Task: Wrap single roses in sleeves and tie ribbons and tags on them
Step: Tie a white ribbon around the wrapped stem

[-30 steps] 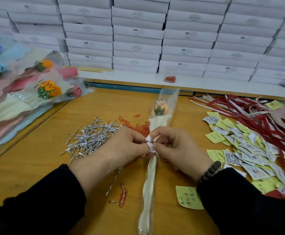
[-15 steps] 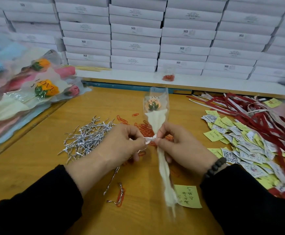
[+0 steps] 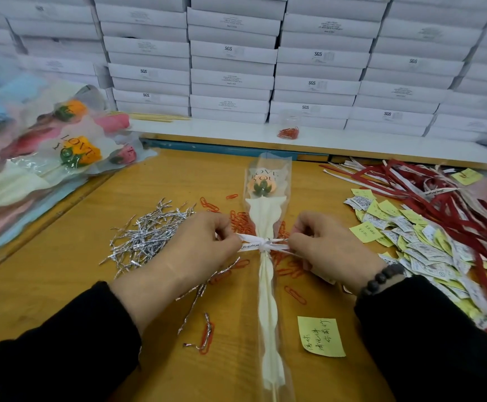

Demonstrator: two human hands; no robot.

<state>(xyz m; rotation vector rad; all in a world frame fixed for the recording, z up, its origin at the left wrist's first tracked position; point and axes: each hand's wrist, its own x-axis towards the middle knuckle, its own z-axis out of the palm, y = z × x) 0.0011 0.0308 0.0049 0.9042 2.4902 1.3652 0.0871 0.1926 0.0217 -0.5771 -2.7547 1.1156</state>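
Observation:
A single peach rose (image 3: 261,185) lies lengthwise on the wooden table (image 3: 62,271) inside a clear sleeve (image 3: 267,285) with cream paper lining. A white ribbon (image 3: 264,244) is knotted around the sleeve's narrow neck. My left hand (image 3: 198,245) pinches the ribbon's left end, and my right hand (image 3: 329,248) pinches the right end. The two ends are stretched out sideways, away from the knot. The stem end of the sleeve reaches toward the bottom edge of the view.
Silver twist ties (image 3: 146,236) are heaped left of my hands, red paper clips (image 3: 242,219) scattered behind. Yellow and printed tags (image 3: 404,236) and red ribbons (image 3: 439,192) cover the right. Wrapped roses (image 3: 71,152) pile at the left. White boxes (image 3: 233,62) stack behind. A yellow note (image 3: 320,336) lies near.
My hands have moved apart from the middle of the sleeve, drawing the white ribbon ends out to each side. The rose has shifted to lie straight on the table.

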